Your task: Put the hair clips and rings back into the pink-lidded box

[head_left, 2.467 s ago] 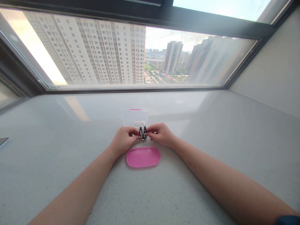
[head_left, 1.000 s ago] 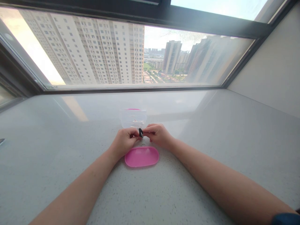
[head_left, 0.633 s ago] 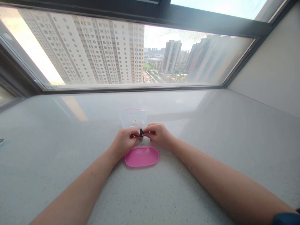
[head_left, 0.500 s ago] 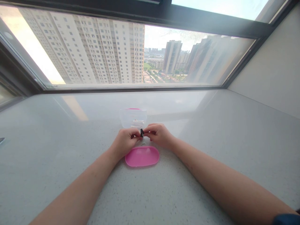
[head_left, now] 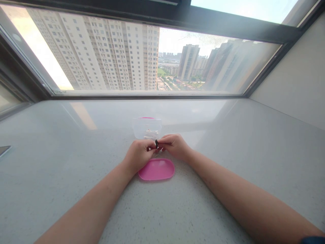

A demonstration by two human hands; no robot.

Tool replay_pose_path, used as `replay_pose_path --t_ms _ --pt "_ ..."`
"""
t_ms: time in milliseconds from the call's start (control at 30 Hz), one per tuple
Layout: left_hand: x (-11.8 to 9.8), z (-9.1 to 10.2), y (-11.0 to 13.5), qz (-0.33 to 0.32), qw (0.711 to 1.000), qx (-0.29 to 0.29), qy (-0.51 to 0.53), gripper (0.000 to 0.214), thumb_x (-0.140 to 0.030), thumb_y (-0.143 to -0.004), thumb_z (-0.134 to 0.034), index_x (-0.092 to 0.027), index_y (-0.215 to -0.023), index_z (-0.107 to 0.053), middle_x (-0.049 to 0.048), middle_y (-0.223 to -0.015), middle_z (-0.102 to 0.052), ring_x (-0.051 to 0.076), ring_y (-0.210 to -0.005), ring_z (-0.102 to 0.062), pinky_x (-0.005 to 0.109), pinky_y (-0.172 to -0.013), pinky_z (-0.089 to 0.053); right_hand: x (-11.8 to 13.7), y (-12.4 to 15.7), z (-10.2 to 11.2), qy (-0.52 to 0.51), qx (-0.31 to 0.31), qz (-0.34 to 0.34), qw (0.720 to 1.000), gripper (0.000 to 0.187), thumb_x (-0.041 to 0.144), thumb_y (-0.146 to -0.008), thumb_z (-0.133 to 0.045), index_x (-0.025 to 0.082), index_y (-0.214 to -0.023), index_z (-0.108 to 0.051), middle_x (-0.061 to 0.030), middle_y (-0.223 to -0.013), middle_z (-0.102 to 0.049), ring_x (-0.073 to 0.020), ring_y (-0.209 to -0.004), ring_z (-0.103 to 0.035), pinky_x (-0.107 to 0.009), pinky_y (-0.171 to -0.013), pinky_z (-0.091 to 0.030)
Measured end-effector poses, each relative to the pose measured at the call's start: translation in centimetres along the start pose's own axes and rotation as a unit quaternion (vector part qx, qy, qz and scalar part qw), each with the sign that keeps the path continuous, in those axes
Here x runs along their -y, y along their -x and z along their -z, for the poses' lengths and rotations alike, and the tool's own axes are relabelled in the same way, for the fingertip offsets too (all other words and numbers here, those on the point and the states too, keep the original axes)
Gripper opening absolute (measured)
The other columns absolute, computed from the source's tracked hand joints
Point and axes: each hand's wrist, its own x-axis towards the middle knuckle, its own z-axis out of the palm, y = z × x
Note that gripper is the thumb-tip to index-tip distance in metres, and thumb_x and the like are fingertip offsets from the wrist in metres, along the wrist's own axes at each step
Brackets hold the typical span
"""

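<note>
Between the fingertips of both hands is a small black piece [head_left: 156, 144], too small to name. My left hand [head_left: 139, 152] pinches it from the left, fingers closed. From the right, my right hand [head_left: 175, 146] has thumb and fingers closed at the same piece. Just below the hands lies a shallow pink oval tray [head_left: 157, 170], its left rim partly behind my left hand. Beyond the hands stands a clear plastic container [head_left: 138, 127] with a pink strip at its far edge and small thin items showing through it.
The speckled white sill [head_left: 162, 210] spreads all round the hands. A dark-framed window [head_left: 152, 97] closes it off at the back, and a white wall [head_left: 299, 81] borders the right. A flat dark-edged object [head_left: 4, 150] lies at the far left edge.
The whole view has shifted slightly, so the things appear a little further right. The black piece looks narrower and turned between the fingertips. Both hands keep their pinch.
</note>
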Motion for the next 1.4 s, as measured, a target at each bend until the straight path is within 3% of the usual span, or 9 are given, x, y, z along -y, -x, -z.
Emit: replay_pose_path --t_ms 533,767,1000,1400 --pt "-0.1 0.0 0.0 0.006 1.000 0.001 0.023 0.013 -0.013 -0.074 -0.058 -0.018 -0.073 -0.070 0.0026 -0.072 -0.071 0.016 -0.067 -0.063 0.023 -0.063 -0.045 0.2 0.0 0.1 0.011 -0.008 0.022 1.000 0.020 0.014 -0.078 -0.056 0.017 -0.087 -0.073 -0.0025 -0.073 -0.067 -0.0111 -0.061 -0.062 -0.020 -0.058 -0.049" --pt "0.0 0.0 -0.1 0.022 0.999 0.000 0.033 0.008 -0.016 -0.073 -0.060 -0.017 -0.071 -0.068 0.0022 -0.070 -0.069 0.015 -0.066 -0.061 0.023 -0.063 -0.044 0.4 0.0 0.0 -0.020 -0.016 0.000 1.000 0.017 0.018 -0.076 -0.058 0.017 -0.086 -0.072 -0.0033 -0.075 -0.067 -0.0117 -0.062 -0.063 -0.021 -0.059 -0.050" --pt "0.6 0.3 -0.5 0.106 0.982 -0.013 0.155 0.011 -0.024 -0.074 -0.062 -0.013 -0.075 -0.065 0.0033 -0.065 -0.065 0.012 -0.055 -0.054 0.023 -0.051 -0.045 0.4 -0.3 -0.3 -0.105 -0.047 -0.068 0.991 0.017 0.026 -0.074 -0.063 0.013 -0.083 -0.069 -0.0031 -0.061 -0.064 -0.0126 -0.052 -0.060 -0.021 -0.047 -0.047" --pt "0.8 0.5 -0.7 0.124 0.966 -0.039 0.221 0.012 -0.025 -0.073 -0.066 -0.013 -0.076 -0.063 0.0022 -0.065 -0.063 0.008 -0.050 -0.049 0.020 -0.046 -0.041 1.3 -0.4 -0.7 -0.144 -0.089 -0.079 0.982 0.019 0.028 -0.072 -0.064 0.012 -0.081 -0.069 -0.0026 -0.059 -0.063 -0.0087 -0.043 -0.052 -0.019 -0.038 -0.041"
